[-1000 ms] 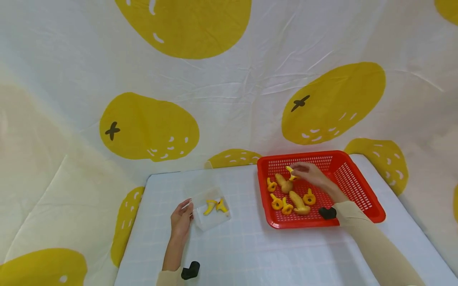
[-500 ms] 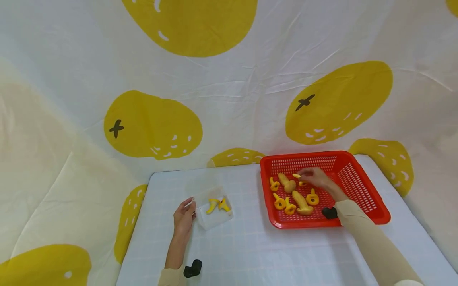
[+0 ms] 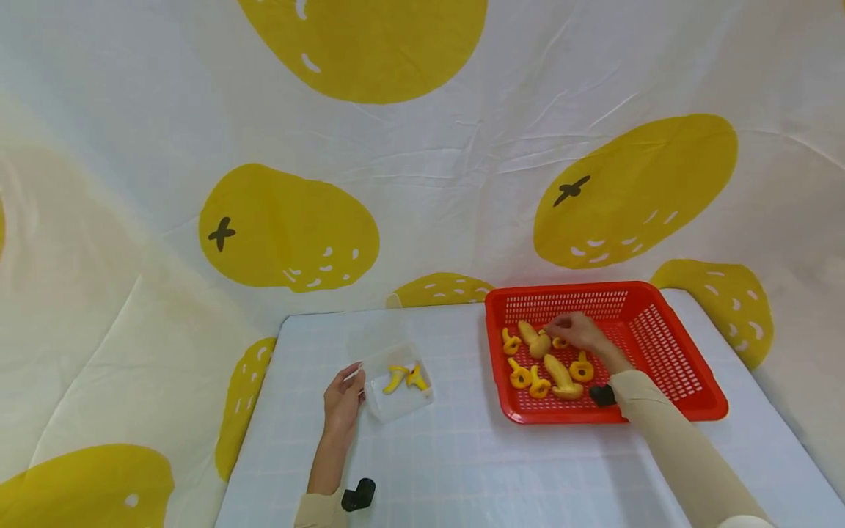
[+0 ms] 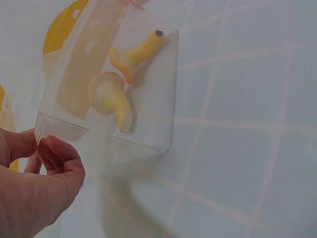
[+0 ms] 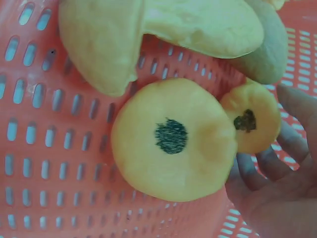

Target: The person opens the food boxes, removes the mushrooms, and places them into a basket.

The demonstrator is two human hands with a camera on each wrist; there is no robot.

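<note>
My left hand pinches the near-left rim of a clear plastic container, whose base appears tilted in the left wrist view. Two yellow chanterelle mushrooms lie in it. Over the red basket, my right hand has its fingers and thumb curled about a small chanterelle mushroom. That mushroom rests low in the basket, cap facing the right wrist camera; the fingertips are partly hidden behind it. Nearer that camera lies another chanterelle, beside a brown bolete mushroom.
Several more chanterelles lie in the basket's left half. A second bolete sits behind the front one. Both containers stand on a pale checked tablecloth. Behind hangs a white cloth printed with yellow fruit.
My right hand has lowered the small chanterelle from above the basket down onto its floor and shifted slightly left. The left hand stays at the plastic container. The head view has drifted slightly.
</note>
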